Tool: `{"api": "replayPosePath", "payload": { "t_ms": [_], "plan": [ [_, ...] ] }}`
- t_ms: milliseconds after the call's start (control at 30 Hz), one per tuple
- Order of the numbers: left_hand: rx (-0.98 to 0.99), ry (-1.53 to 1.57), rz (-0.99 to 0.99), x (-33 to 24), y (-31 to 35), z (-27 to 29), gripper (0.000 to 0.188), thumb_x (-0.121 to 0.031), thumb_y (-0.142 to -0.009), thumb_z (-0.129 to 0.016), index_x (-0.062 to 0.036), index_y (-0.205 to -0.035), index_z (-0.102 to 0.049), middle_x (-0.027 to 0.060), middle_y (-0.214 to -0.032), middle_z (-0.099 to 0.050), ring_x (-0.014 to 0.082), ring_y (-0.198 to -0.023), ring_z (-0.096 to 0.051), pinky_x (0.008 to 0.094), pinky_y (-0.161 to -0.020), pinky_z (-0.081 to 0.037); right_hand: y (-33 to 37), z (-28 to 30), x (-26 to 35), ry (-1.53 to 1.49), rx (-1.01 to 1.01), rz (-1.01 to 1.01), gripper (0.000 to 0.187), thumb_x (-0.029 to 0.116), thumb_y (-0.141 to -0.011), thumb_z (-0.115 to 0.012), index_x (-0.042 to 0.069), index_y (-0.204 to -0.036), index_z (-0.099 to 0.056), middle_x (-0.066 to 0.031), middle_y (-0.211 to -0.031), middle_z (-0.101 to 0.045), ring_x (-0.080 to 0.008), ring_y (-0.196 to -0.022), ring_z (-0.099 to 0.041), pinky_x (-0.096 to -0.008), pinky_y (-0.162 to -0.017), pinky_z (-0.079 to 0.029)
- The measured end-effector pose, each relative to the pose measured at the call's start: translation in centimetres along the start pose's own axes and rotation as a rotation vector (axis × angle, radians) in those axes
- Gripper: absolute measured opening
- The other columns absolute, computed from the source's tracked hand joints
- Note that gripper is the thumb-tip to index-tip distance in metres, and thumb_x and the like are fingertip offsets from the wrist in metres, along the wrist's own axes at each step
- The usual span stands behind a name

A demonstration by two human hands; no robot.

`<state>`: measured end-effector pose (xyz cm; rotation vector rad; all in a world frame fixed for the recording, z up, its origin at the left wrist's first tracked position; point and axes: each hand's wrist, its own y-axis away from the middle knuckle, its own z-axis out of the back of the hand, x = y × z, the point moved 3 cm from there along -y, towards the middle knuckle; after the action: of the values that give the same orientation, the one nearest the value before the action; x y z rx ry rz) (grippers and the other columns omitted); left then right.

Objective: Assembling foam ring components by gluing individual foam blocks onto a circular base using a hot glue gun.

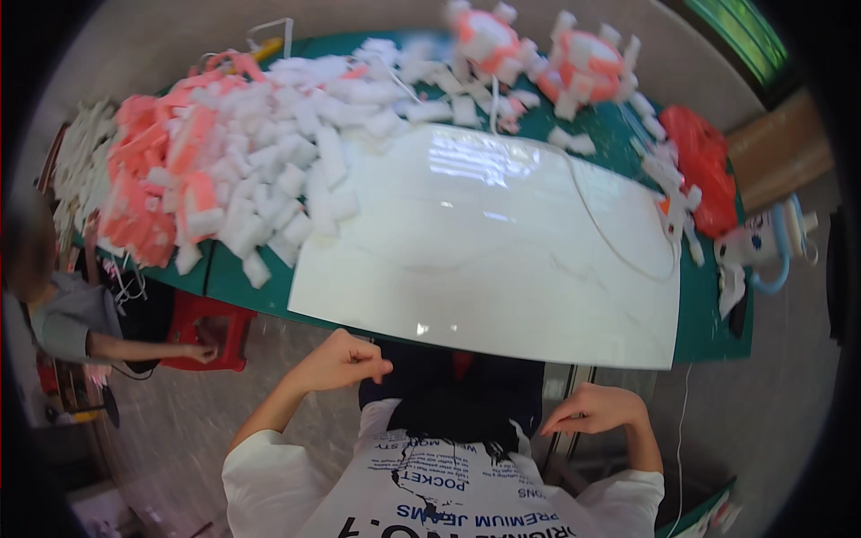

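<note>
My left hand (345,360) is curled into a loose fist just off the near left edge of a glossy white board (502,269), with nothing visible in it. On the other side, below the board's near right corner, my right hand (592,410) hangs in the air, fingers loosely stretched toward my body and holding nothing I can see. Neither hand touches the board. A large heap of white foam pieces (287,148) lies against its left side, mixed with pink foam strips (139,211). Two pink-and-white foam clusters (587,67) sit at the far edge.
The board lies on a green table (708,314). A white cord (596,215) crosses it to a power strip (673,215). Right: a red plastic bag (695,166) and a white jug (753,242) with a blue handle. Left: a red stool (215,332) and another person (76,314).
</note>
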<state>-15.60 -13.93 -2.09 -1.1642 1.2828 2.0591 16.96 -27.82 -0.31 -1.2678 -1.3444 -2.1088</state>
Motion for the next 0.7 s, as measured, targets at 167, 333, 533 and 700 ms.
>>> {"api": "replayPosePath", "payload": {
  "t_ms": [167, 333, 533, 700],
  "plan": [
    [-0.52, 0.084, -0.207, -1.9, 1.4, 3.6, 0.012, -0.012, -0.087, -0.052, -0.0029, -0.085, -0.059, 0.0011, -0.055, -0.05, 0.0091, -0.048, -0.04, 0.0211, -0.051, -0.036, -0.5, 5.3, 5.4, 0.493, -0.387, 0.138, 0.012, 0.014, -0.082, -0.061, 0.006, -0.088, -0.068, -0.0076, -0.077, -0.066, -0.0249, -0.078, -0.063, -0.0292, -0.067, -0.049],
    [-1.109, -0.242, -0.51, -3.4, 2.3, 6.7, 0.025, 0.0, -0.077, -0.059, -0.0028, -0.101, -0.059, 0.0046, -0.077, -0.059, 0.0136, -0.069, -0.055, 0.0249, -0.072, -0.043, -0.8, 8.3, 7.7, 0.473, -0.787, 0.304, 0.011, 0.008, -0.081, -0.06, 0.005, -0.088, -0.068, -0.0075, -0.073, -0.065, -0.0203, -0.071, -0.063, -0.0263, -0.06, -0.047],
    [-1.551, -0.676, -0.512, 0.5, 6.1, 12.0, 0.008, -0.007, -0.081, -0.059, -0.0016, -0.086, -0.063, 0.0049, -0.067, -0.056, 0.0123, -0.064, -0.05, 0.0258, -0.057, -0.04, -1.8, 12.2, 4.9, 0.366, -0.79, 0.078, 0.013, 0.012, -0.08, -0.062, 0.001, -0.084, -0.068, -0.0083, -0.072, -0.067, -0.0125, -0.049, -0.059, -0.0237, -0.045, -0.042],
    [-1.955, -0.097, -0.354, 6.8, 7.2, 16.2, 0.022, -0.012, -0.083, -0.061, -0.0041, -0.101, -0.051, 0.0013, -0.074, -0.049, 0.0096, -0.063, -0.043, 0.0234, -0.056, -0.037, -2.8, 12.3, 3.8, 0.328, -0.798, 0.17, 0.014, 0.013, -0.08, -0.061, 0.001, -0.082, -0.068, -0.0088, -0.069, -0.066, -0.0131, -0.057, -0.061, -0.0234, -0.048, -0.043]
  ]
}}
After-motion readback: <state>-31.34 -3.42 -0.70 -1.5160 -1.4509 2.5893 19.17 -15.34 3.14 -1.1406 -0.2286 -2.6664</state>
